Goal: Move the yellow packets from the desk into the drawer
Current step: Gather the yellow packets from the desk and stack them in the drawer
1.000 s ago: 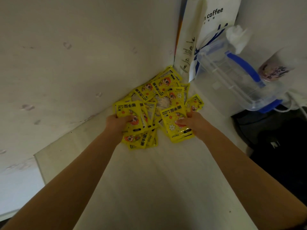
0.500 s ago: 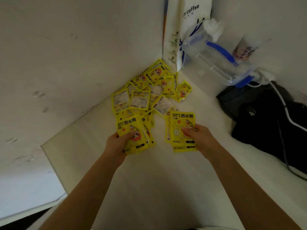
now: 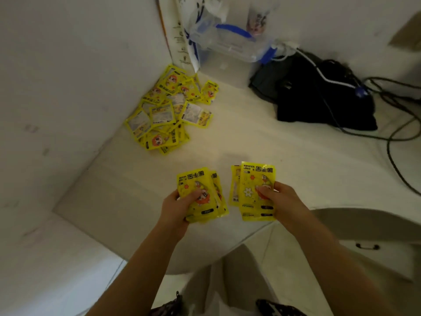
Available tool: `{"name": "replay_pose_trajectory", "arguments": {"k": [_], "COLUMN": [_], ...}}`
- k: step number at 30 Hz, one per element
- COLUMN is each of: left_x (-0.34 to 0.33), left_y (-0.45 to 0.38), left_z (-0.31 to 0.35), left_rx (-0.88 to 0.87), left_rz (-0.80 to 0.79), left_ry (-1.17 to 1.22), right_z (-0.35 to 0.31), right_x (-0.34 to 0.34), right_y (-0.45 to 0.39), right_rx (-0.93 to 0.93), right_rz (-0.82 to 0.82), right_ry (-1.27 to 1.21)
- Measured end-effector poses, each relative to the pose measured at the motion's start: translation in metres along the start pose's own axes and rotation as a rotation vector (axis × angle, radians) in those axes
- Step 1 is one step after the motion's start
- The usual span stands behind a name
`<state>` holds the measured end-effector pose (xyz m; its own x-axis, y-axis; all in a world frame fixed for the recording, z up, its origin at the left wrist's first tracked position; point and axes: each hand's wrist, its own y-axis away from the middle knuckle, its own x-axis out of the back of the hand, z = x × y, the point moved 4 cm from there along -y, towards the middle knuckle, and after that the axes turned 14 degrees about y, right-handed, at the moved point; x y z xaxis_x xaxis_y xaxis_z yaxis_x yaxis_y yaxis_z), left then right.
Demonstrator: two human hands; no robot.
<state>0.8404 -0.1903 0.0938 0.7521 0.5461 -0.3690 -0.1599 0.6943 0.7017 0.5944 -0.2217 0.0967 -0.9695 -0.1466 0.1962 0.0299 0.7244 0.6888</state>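
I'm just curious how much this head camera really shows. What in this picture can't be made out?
- How many packets each hand holds: the left stack and right stack overlap, hiding those beneath.
- The count in the pile by the wall: packets overlap.
- The drawer: only its handle and front show under the desk; the right arm partly covers it.
- The bag at the back: cut off by the top edge, blurred.

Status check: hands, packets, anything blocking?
Left hand and right hand each grip a bunch of yellow packets. Pile remains in the desk corner. Drawer handle lower right, front shut. Path clear.
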Motion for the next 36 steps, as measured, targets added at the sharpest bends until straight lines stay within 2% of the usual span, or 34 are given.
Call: {"name": "replay_pose_trajectory", "arguments": {"k": [5, 15, 20, 28, 36], "left_x": [-0.009, -0.07, -0.103, -0.144, -0.199], "left_y": [0.024, 0.072, 0.113, 0.199, 0.253], "left_z": [-0.031, -0.124, -0.197, -0.333, -0.429], "left_rx": [0.06, 0.201, 0.273, 0.331, 0.345], "left_rz": [-0.08, -0.246, -0.335, -0.371, -0.422], "left_ry": [-0.118, -0.367, -0.461, -0.557, -0.614], "right_z": [0.053, 0.163, 0.237, 0.356, 0.422], "right_x": [0.025, 0.098, 0.149, 0.242, 0.322], "right_y": [0.046, 0.132, 0.184, 0.273, 0.316], "right_rx": [-0.045, -0.096, -0.153, -0.22, -0.259], "right_rz": [0.082, 0.301, 0.437, 0.515, 0.589], "right_ry": [-0.106, -0.269, -0.364, -0.479, -0.547]}}
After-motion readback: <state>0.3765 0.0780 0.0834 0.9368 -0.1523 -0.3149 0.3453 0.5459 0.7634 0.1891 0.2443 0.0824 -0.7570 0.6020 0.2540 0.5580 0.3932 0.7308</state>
